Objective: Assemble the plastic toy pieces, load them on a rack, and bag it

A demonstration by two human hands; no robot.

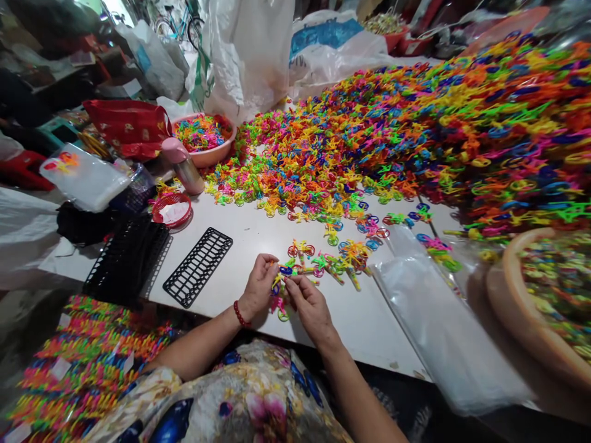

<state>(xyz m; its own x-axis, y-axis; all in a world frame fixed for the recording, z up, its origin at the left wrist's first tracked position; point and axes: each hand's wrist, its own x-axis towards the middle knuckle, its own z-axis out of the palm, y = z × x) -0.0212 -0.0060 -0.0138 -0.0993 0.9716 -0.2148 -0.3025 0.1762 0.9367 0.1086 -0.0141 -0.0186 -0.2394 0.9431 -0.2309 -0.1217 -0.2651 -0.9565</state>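
Near the table's front edge, my left hand (259,288) pinches a small plastic toy bicycle (285,270) with a blue wheel. My right hand (310,303) has its fingertips closed on the same toy from the other side; fingers hide part of it. Just below the fingers shows a pink and green toy piece (279,307); whether it is held or lies on the table I cannot tell. Beyond my hands lies a loose group of colourful toy bicycles (344,261), some with yellow sticks. To the left a black plastic grid (198,266) lies flat.
A large heap of toy bicycles (332,166) covers the back and right. Stacked black grids (124,258), a red basket (172,210), a pink-topped flask (183,166) and a full basin (217,154) stand left. Clear plastic bags (438,320) and another basin (512,277) are at right.
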